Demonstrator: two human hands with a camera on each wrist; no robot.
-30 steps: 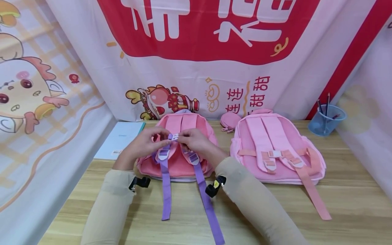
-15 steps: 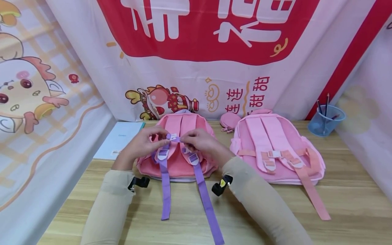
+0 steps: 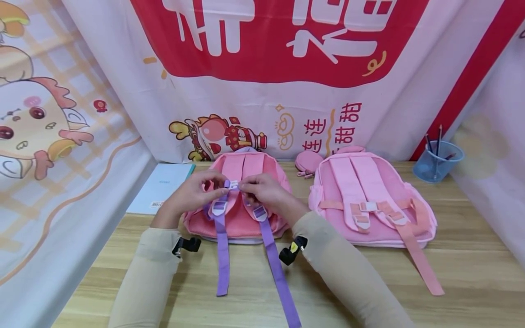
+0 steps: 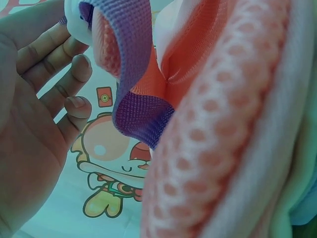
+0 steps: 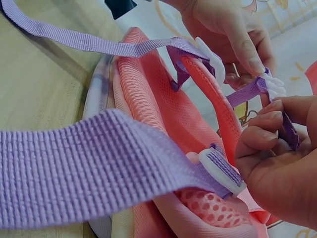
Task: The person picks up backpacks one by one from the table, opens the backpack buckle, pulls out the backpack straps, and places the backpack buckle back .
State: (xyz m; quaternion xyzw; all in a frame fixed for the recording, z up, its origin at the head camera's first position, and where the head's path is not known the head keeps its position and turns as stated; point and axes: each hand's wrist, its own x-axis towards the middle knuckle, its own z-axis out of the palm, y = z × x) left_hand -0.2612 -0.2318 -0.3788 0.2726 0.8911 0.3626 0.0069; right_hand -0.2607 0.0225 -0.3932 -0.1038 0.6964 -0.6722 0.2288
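In the head view a coral-pink backpack (image 3: 254,230) lies strap side up, its purple webbing straps (image 3: 223,264) trailing toward the front. Above it my left hand (image 3: 196,191) pinches a small white buckle (image 5: 275,86) and its purple strap between thumb and fingers. My right hand (image 3: 264,189) pinches the short purple webbing end (image 5: 289,130) at the buckle's other side, as the right wrist view shows. Lower on the shoulder straps sit white adjusters (image 3: 219,207). The left wrist view shows my left fingers only partly, with a purple webbing loop (image 4: 130,59) beside them.
To the right lies a light pink backpack (image 3: 324,196) with a peach strap hanging forward. A round pink pouch (image 3: 308,163) sits between the bags. A blue mesh pen cup (image 3: 436,166) stands back right, a pale blue notebook (image 3: 157,189) back left, all on a wooden table (image 3: 197,291).
My right hand shifted slightly right, baring purple webbing beside the buckle, then came back left close to it. My left hand stayed nearly still.
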